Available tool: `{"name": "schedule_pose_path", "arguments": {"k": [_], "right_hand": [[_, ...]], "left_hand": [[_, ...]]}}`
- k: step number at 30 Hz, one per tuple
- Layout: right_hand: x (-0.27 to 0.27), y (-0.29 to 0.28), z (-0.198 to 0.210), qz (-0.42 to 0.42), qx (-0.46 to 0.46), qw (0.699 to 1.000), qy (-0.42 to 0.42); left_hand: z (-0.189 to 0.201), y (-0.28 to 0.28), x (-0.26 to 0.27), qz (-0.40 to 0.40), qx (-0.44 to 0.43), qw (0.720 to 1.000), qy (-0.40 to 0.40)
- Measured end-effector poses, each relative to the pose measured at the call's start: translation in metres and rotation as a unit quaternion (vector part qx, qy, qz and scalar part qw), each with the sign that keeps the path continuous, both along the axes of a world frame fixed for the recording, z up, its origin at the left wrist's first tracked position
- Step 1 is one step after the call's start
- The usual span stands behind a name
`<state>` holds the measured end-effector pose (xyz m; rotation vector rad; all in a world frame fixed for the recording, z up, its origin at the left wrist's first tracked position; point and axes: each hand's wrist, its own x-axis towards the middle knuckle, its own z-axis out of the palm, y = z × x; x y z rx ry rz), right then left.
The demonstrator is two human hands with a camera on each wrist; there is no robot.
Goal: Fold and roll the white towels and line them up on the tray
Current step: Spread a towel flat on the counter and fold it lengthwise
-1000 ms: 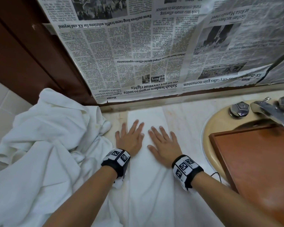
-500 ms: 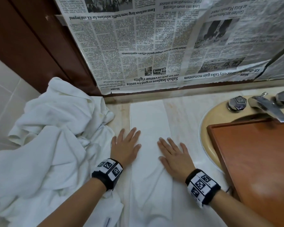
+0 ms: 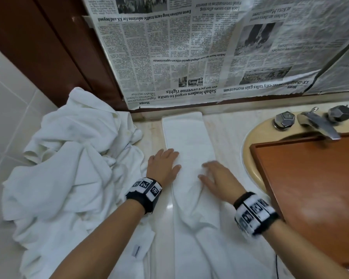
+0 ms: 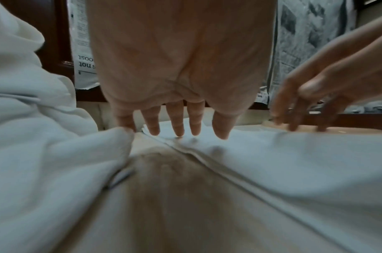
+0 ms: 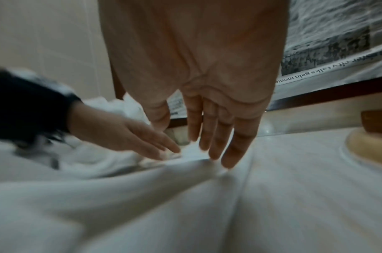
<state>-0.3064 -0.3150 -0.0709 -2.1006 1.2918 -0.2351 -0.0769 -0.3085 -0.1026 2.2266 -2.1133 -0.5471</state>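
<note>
Both flat, fingers straight, gripping nothing: left hand [image 3: 163,165] pressing the towel strip's left edge, right hand [image 3: 218,179] on its right half. Best to smooth with even pressure out of the middle, flattening the wrinkles at 6 o'clock before rolling, edges kept square. Folded towel [image 3: 186,135] stretching under both palms, 12 to 6 o'clock. Heap of towels [image 3: 69,168] at 9 o'clock; tray [image 3: 310,178] at 3 o'clock, over the sink [image 3: 250,150].

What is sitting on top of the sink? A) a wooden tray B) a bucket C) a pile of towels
A: the empty wooden tray lies across the yellow sink, under the tap; the pile of towels sits on the other side, left of both hands.
</note>
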Motion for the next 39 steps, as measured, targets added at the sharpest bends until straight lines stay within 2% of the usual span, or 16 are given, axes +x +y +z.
{"name": "schedule_pose_path", "arguments": {"k": [3, 6, 9, 12, 17, 23, 26, 32, 39], "right_hand": [[-0.007, 0.070, 0.012, 0.026, 0.080, 0.996, 0.002], [-0.011, 0.116, 0.007, 0.068, 0.103, 0.990, 0.072], [-0.014, 0.132, 0.001, 0.072, 0.062, 0.989, 0.115], [-0.016, 0.137, 0.006, 0.048, 0.058, 0.989, 0.128], [-0.014, 0.150, 0.032, 0.037, 0.088, 0.991, 0.098], [-0.002, 0.198, 0.055, 0.117, 0.056, 0.987, 0.092], [0.007, 0.221, 0.049, 0.122, 0.056, 0.983, 0.125], [0.016, 0.254, 0.009, 0.119, 0.131, 0.967, 0.180], [0.022, 0.286, -0.007, 0.107, 0.160, 0.971, 0.139]], "left_hand": [[-0.008, 0.019, 0.005, -0.031, -0.005, 0.999, 0.027], [-0.006, 0.028, 0.002, -0.046, -0.019, 0.998, 0.042], [-0.004, 0.040, -0.005, -0.061, -0.024, 0.997, 0.036], [-0.008, 0.051, -0.006, -0.040, 0.016, 0.998, 0.056], [-0.004, 0.056, -0.010, -0.004, 0.043, 0.998, 0.048], [-0.002, 0.057, -0.018, 0.042, 0.075, 0.996, 0.027], [-0.002, 0.062, -0.022, 0.062, 0.065, 0.996, 0.030], [-0.006, 0.068, -0.022, 0.074, 0.038, 0.996, 0.038], [-0.012, 0.074, -0.020, 0.070, 0.009, 0.997, 0.043]]}}
